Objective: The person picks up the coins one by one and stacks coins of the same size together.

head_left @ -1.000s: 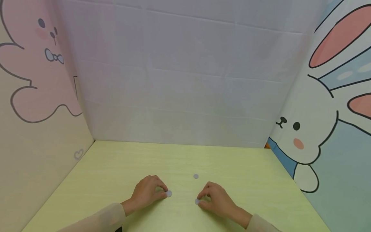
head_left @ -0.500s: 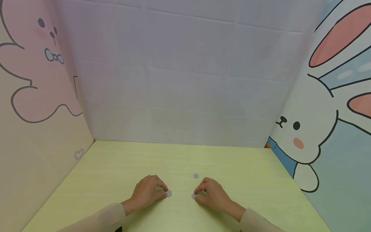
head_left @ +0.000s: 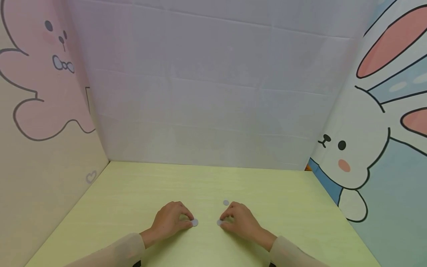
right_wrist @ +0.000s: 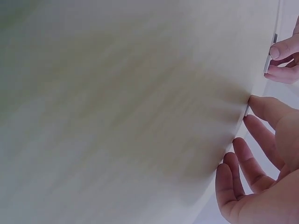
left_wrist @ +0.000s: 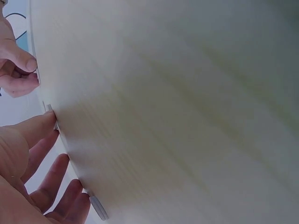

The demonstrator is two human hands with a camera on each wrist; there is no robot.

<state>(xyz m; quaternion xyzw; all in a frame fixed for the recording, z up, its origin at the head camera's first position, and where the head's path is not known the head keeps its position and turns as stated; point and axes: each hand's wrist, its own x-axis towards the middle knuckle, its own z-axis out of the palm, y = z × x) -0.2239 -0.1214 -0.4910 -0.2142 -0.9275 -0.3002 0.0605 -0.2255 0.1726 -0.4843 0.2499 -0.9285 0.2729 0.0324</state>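
Three small, flat, round grey discs, coin-like, show on the table. My left hand (head_left: 170,219) pinches one disc (head_left: 195,222) by its edge between thumb and index finger, low at the table surface. Opposite it, my right hand (head_left: 241,221) pinches a second disc (head_left: 219,222) the same way; the two are a short gap apart. The third disc (head_left: 226,203) lies flat just beyond the right fingers, touched by neither hand. In the left wrist view a grey layered thing (left_wrist: 98,207) shows by the little finger of the left hand; in the head view it is hidden.
The pale yellow-green table (head_left: 160,181) ends at a white cloth wall (head_left: 207,92). A left side panel (head_left: 43,159) bears a pink animal drawing. On the right, a panel (head_left: 397,193) shows a white rabbit.
My right hand has slid its disc leftward and away from the body, to level with the left one. The left hand with its disc and the far disc have stayed put.
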